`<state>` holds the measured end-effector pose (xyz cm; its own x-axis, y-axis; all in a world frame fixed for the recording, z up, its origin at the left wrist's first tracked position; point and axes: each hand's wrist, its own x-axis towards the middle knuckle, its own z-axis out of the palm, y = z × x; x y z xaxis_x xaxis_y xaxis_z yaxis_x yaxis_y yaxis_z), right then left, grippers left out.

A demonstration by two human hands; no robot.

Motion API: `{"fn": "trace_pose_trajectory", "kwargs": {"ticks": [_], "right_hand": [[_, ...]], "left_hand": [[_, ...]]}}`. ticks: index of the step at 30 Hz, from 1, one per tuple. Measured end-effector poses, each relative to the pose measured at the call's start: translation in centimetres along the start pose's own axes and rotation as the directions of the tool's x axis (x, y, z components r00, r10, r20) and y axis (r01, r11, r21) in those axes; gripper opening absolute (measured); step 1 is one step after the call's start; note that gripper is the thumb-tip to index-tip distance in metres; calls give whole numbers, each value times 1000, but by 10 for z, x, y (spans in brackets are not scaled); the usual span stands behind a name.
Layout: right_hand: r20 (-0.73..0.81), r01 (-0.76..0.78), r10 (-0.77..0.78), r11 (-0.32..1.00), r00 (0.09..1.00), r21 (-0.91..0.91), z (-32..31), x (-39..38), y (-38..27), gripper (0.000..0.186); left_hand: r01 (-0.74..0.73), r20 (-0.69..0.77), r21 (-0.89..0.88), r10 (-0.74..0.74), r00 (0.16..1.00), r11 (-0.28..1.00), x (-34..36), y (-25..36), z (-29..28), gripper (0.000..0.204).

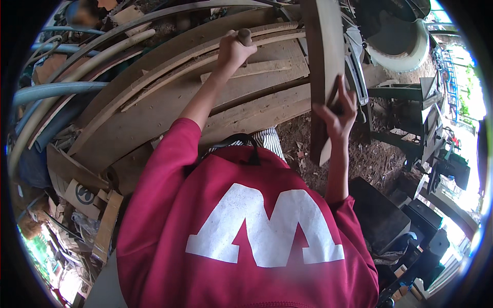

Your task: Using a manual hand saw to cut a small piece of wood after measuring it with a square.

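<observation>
Wooden beam (326, 56) at my right hand (340, 117), thumb and fingers spread wide.
Left of the beam, my left hand (233, 53) is wrapped around a wooden handle (245, 36); right of the beam's upper end sits a white-rimmed, basin-like thing (411, 60), its contents too dark to tell.

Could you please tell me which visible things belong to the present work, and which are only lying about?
Seemingly in use:
wooden handle, gripped by the left hand
wooden beam, with the right hand against it
wide wooden board, beneath the left forearm

Probably just lying about:
blue pipe
beige pipe
dark box
</observation>
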<state>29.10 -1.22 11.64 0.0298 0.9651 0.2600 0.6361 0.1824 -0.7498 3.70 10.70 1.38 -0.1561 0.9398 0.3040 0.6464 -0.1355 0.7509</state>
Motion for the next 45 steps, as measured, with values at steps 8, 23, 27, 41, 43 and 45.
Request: {"fn": "trace_pose_trajectory", "kwargs": {"ticks": [8, 23, 27, 41, 43, 45], "right_hand": [[42, 299, -301, 953, 953, 36, 12, 63, -70, 82], [148, 221, -212, 974, 966, -48, -11, 27, -77, 81], [116, 185, -179, 982, 977, -43, -3, 26, -82, 80], [25, 212, -211, 955, 977, -209, 9, 72, -138, 82], [6, 246, -250, 952, 968, -181, 15, 78, -138, 82], [50, 280, -275, 941, 960, -190, 21, 83, -139, 82]], "left_hand": [[-21, -198, 44, 29, 980, 999, -24, 23, 30, 20], [0, 125, -43, 5, 992, 999, -41, 62, 60, 15], [53, 124, -76, -43, 991, 996, -36, 63, 60, 16], [180, 150, -87, -166, 975, 980, -16, 55, 42, 9], [221, 98, -159, -207, 973, 962, -14, 52, 42, 11], [195, 49, -132, -190, 981, 972, -13, 50, 46, 11]]}}
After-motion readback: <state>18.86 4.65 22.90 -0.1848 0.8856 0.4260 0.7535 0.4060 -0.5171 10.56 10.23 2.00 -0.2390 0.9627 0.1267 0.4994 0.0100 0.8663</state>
